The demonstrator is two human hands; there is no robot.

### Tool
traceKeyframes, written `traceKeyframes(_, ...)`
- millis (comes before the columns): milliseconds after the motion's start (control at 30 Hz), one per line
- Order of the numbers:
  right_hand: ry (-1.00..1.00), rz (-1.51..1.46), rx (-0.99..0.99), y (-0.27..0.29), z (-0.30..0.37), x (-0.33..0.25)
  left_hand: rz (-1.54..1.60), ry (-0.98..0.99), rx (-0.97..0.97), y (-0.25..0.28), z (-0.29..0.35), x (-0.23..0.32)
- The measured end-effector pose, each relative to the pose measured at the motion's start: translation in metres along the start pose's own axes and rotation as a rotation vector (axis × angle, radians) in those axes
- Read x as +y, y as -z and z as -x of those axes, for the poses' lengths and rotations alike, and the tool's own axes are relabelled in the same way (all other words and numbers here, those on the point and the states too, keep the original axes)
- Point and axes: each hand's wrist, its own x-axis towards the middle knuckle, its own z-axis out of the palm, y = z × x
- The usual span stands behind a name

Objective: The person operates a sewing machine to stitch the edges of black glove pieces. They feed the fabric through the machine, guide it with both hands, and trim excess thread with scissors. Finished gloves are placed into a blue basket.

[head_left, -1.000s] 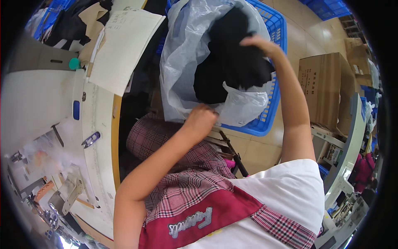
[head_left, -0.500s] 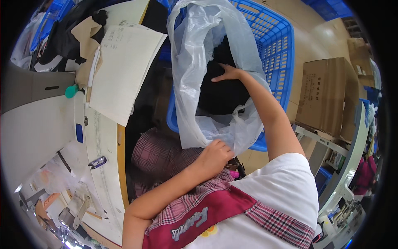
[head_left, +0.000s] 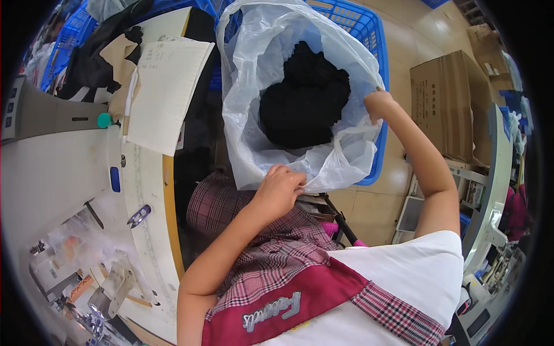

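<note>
A translucent plastic bag (head_left: 242, 115) lines a blue plastic basket (head_left: 376, 57), its mouth spread wide. Black fabric pieces (head_left: 300, 109) lie bunched inside the bag. My left hand (head_left: 281, 187) grips the bag's near rim, with fingers curled over the plastic. On the right side, my right hand (head_left: 378, 105) is closed on the bag's edge beside the basket wall. Both hands are outside the pile of black fabric.
To the left is a sewing table (head_left: 147, 184) with a stack of paper sheets (head_left: 167, 92), thread snips (head_left: 139, 216) and a sewing machine (head_left: 52, 118). A cardboard box (head_left: 444, 104) stands on the right. Tiled floor (head_left: 398, 46) shows beyond the basket.
My right hand has come out of the bag, off the black fabric, and moved right to the bag's rim. The bag's mouth is wider. My left hand still holds the near rim.
</note>
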Motion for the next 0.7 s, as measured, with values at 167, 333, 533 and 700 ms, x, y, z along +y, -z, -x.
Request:
traceKeyframes(167, 0.067, 0.089, -0.005, 0.043, 0.03, -0.073, 0.015, 0.039, 0.028, 0.006, 0.021, -0.006)
traceKeyframes(333, -0.035, -0.208, 0.656, 0.066, -0.046, -0.124, -0.062, 0.011, 0.187, -0.008, 0.029, -0.016)
traceKeyframes(533, -0.288, -0.033, 0.224, 0.032, -0.133, -0.195, -0.174, -0.039, 0.133, -0.001, 0.05, -0.019)
traceKeyframes(700, -0.277, -0.238, 0.365, 0.03, -0.124, -0.198, -0.079, 0.013, 0.595, 0.036, 0.096, 0.02)
